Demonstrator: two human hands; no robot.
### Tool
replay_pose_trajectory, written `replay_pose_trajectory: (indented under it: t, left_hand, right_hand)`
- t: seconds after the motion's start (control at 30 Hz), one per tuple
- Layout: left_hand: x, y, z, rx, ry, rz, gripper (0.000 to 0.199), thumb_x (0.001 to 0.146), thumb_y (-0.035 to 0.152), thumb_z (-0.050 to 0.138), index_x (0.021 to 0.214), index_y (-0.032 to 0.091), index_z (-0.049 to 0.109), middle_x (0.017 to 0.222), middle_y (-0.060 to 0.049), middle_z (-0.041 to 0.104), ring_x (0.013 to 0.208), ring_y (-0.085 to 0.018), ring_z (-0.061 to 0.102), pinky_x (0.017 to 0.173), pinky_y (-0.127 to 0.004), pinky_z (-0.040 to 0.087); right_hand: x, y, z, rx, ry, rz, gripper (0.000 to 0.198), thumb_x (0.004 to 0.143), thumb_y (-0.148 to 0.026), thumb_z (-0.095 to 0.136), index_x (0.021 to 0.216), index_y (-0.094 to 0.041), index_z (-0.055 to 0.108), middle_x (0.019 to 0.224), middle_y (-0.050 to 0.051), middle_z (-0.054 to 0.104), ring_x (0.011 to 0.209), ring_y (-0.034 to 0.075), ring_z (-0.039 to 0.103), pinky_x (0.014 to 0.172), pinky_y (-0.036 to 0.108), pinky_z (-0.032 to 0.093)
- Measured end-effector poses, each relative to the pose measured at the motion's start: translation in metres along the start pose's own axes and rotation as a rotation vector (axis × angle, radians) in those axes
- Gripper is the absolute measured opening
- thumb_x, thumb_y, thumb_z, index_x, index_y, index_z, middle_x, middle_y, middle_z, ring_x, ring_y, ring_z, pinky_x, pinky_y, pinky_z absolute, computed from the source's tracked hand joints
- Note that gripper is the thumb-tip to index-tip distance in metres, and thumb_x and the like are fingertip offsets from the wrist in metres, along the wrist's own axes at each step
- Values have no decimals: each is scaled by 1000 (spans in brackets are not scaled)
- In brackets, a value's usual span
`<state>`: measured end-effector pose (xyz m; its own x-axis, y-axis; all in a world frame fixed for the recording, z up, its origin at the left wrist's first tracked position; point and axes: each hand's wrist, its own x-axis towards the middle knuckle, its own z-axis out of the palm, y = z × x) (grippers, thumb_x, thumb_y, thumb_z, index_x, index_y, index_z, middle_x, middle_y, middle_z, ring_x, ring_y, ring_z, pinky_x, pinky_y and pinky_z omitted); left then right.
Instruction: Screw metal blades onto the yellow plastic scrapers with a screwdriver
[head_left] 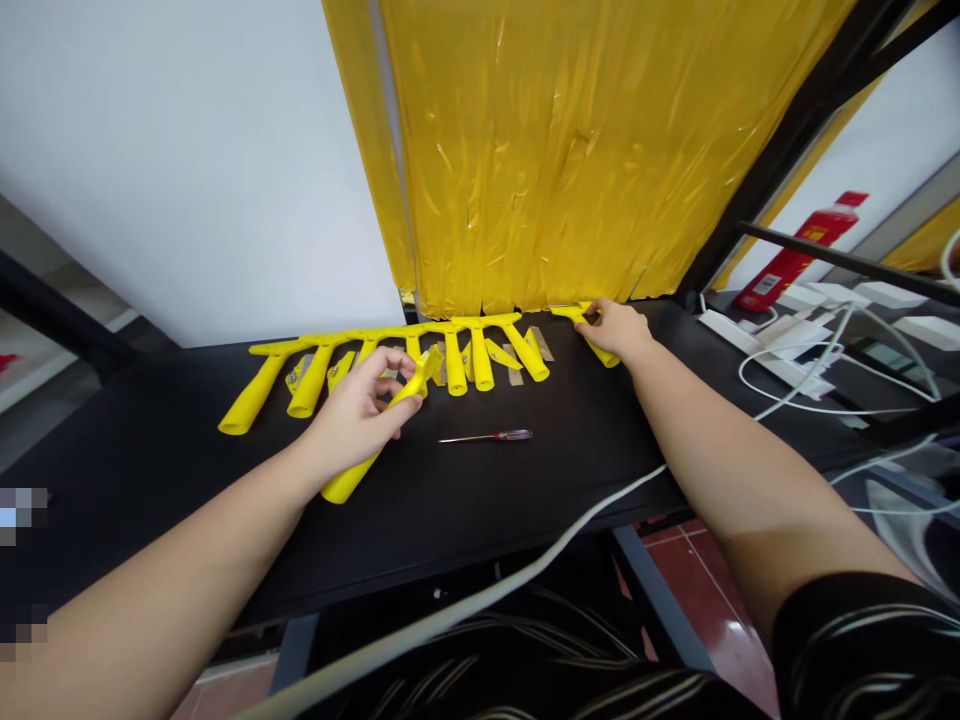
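1. A row of yellow handles (456, 370) lines the bench's (574, 425) back edge.
2. Your left hand (365, 402) grips one handle (348, 484), nearer the front edge.
3. A screwdriver (502, 436) lies mid-bench.
4. Your right hand (616, 325), well apart, holds another handle (604, 354) at the back edge.

1 red bottle (801, 248), white cables (555, 547), yellow sheeting (585, 160).

The screwdriver (495, 437) lies on the table (450, 490) before the handles (484, 360) (the bottle (799, 250) well to the right).
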<state>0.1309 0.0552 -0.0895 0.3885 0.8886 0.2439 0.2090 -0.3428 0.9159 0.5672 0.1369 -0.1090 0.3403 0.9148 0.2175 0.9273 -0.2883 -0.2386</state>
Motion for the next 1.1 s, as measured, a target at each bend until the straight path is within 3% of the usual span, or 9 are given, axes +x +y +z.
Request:
replay_pose_trajectory:
  t: [0.1, 0.17, 0.33, 0.5, 0.6, 0.73, 0.87, 1.0, 1.1]
  left_hand:
    - [1, 4, 2, -88, 22, -38, 41, 77, 21, 82, 106, 27, 54, 109, -1, 54, 71, -15, 67, 45, -24, 55]
    - [2, 8, 5, -172, 67, -80, 37, 79, 26, 81, 103, 25, 52, 101, 0, 56, 65, -15, 68, 46, -25, 55]
    - [6, 16, 11, -321, 54, -291, 21, 88, 36, 72, 91, 19, 60, 72, -2, 67, 54, -15, 65, 51, -27, 56]
    - [6, 15, 24, -494, 155, -521, 8, 87, 24, 71, 89, 16, 69, 85, -10, 77, 68, -17, 70, 61, -28, 63]
    - [2, 16, 29, -593, 167, -451, 10, 87, 23, 74, 91, 19, 66, 97, -9, 78, 84, -19, 74, 70, -29, 66]
    - [-1, 20, 30, -665, 124, -369, 20, 89, 31, 77, 95, 22, 60, 118, -8, 77, 92, -24, 75, 65, -35, 67]
    - [0, 20, 32, -691, 141, -312, 27, 85, 32, 87, 94, 21, 64, 113, -5, 78, 85, -18, 73, 61, -25, 61]
    - [0, 16, 35, -698, 138, -241, 25, 82, 27, 91, 96, 19, 71, 105, -3, 79, 95, -15, 74, 83, -22, 65]
    - [-3, 15, 32, -687, 90, -220, 34, 81, 23, 92, 105, 22, 68, 114, -2, 79, 105, -15, 76, 101, -28, 63]
  right_hand:
    - [-12, -13, -9, 102, 122, -140, 32, 93, -44, 69, 114, -21, 73, 102, 11, 79, 108, 34, 71, 99, 46, 51]
    - [-24, -29, -16, 228, 122, -308, 20, 93, -35, 68, 105, -19, 73, 97, 10, 78, 98, 28, 71, 93, 39, 52]
    - [-76, -80, -37, 557, -165, -688, 14, 93, -33, 70, 95, -19, 70, 77, 1, 69, 67, 16, 61, 65, 29, 47]
    - [-134, -120, -57, 744, -531, -1096, 20, 100, -35, 69, 111, -19, 73, 72, -3, 67, 61, 12, 59, 62, 26, 48]
    - [-154, -132, -55, 758, -705, -1239, 32, 103, -35, 67, 132, -22, 70, 91, 0, 74, 73, 13, 65, 72, 27, 53]
    - [-163, -142, -42, 780, -662, -1264, 40, 102, -38, 70, 139, -25, 67, 112, 6, 73, 82, 15, 65, 75, 30, 55]
    - [-167, -147, -34, 826, -574, -1155, 40, 97, -47, 74, 130, -26, 68, 101, 2, 69, 77, 15, 62, 72, 30, 53]
    - [-171, -148, -38, 759, -431, -1043, 29, 97, -31, 70, 124, -26, 64, 84, -3, 64, 70, 15, 57, 71, 31, 48]
    - [-164, -141, -37, 758, -344, -909, 37, 94, -25, 66, 129, -25, 55, 79, -4, 61, 66, 16, 55, 68, 33, 46]
